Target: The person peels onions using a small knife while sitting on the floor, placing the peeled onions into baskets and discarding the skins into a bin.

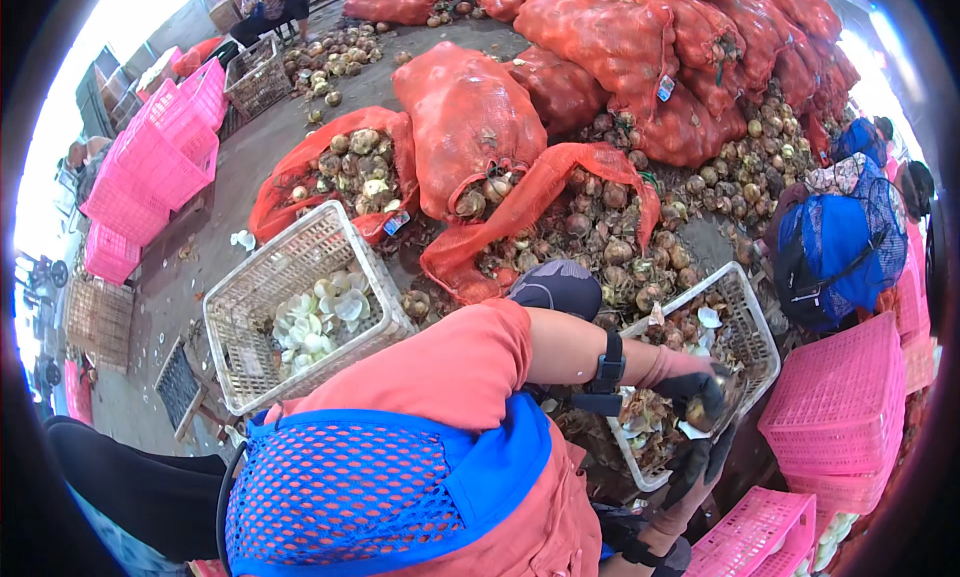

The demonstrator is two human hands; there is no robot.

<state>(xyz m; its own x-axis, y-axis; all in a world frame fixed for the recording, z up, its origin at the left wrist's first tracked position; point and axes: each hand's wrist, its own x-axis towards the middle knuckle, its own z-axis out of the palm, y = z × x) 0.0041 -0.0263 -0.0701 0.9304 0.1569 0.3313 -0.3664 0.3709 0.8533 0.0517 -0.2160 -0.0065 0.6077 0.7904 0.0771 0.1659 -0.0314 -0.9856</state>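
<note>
My left hand (692,385), in a dark glove with a pinkish cuff, grips an onion (706,407) over the near end of a white plastic crate (762,349). Dry onion skins (650,417) and scraps fill much of that crate. Just below the onion is my right hand (690,469), also dark-gloved, its fingers bent toward the onion. Whatever it holds, if anything, I cannot make out. A dark band sits on my left wrist. Another white crate (235,352), at the left, contains pale peeled onions (315,322).
Red mesh sacks (470,117) of onions are piled ahead, with loose unpeeled onions (610,242) spilled around them. Pink crates (835,397) stack at right; more pink crates (150,172) stand far left. A blue bag (835,242) lies at right. Another person (270,2) sits far back.
</note>
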